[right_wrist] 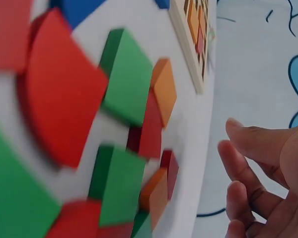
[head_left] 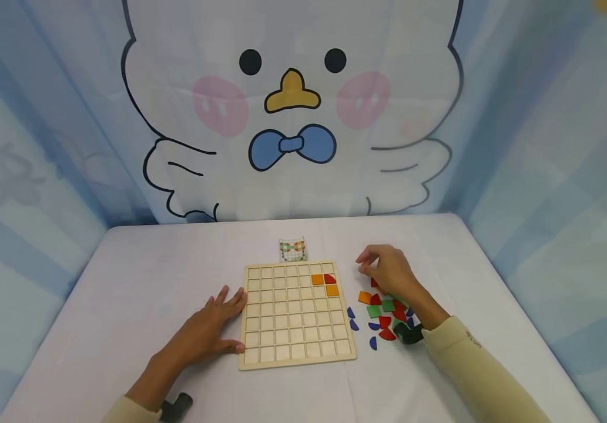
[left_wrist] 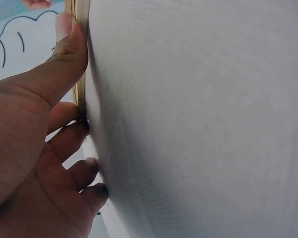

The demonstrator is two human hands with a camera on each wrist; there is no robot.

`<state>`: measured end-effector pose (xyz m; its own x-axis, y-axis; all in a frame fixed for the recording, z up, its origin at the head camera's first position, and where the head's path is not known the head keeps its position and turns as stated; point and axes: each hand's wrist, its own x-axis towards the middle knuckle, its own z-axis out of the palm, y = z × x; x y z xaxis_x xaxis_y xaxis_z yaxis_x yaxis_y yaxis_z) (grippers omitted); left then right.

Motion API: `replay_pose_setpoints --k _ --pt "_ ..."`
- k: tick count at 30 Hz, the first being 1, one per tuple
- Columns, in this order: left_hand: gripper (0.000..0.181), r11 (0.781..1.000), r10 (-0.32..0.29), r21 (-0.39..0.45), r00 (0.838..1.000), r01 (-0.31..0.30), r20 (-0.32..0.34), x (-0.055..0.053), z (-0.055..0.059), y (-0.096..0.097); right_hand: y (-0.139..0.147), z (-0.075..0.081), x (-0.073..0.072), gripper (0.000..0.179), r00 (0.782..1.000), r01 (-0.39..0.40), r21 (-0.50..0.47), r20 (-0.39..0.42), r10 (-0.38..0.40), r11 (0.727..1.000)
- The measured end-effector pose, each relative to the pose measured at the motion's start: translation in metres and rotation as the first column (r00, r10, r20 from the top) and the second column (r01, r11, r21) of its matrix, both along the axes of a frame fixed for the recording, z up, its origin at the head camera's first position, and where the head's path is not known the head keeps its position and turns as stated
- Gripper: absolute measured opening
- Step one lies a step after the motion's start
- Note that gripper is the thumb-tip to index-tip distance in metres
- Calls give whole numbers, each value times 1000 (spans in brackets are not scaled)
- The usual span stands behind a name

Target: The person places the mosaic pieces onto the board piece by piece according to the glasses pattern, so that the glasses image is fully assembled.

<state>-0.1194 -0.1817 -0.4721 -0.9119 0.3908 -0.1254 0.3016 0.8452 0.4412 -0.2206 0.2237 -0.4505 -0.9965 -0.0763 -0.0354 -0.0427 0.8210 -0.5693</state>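
A square wooden grid board [head_left: 282, 322] lies flat on the table. Two orange square tiles [head_left: 332, 290] and a red quarter-circle tile [head_left: 329, 278] sit in its upper right cells. My left hand [head_left: 204, 332] rests along the board's left edge, fingers spread, with thumb and fingertips touching it. Off the board's right side, my right hand [head_left: 389, 271] hovers above the loose tiles, its thumb and index tips near each other. No piece shows between them in the right wrist view. Below it lie red, green [right_wrist: 126, 77], orange and blue tiles, partly hidden by the hand and forearm.
A small pattern card [head_left: 292, 249] stands just behind the board. Several blue half-round pieces [head_left: 374, 343] lie between the board and the pile. A printed curtain [head_left: 292, 188] closes off the table's back and sides.
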Motion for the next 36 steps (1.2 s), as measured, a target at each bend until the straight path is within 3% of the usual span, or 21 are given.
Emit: replay_pose_setpoints --k 7,12,20,28,36 --pt "111 1000 -3 1 1000 3 -2 1 1 0 25 -2 4 10 1000 26 29 -8 -26 999" --pt "110 1000 -5 2 1000 5 -10 1 1 -2 33 -5 8 10 999 27 56 42 -30 998" --pt "111 1000 -1 1 1000 1 -8 1 0 -2 35 -10 9 12 993 -1 63 115 -6 998" --pt "111 1000 -4 5 1000 4 -4 0 -2 -3 32 -4 7 12 986 -43 72 163 31 996" --pt "110 1000 -13 17 1000 13 -11 -1 -3 -3 28 -3 7 16 990 -60 29 132 56 998"
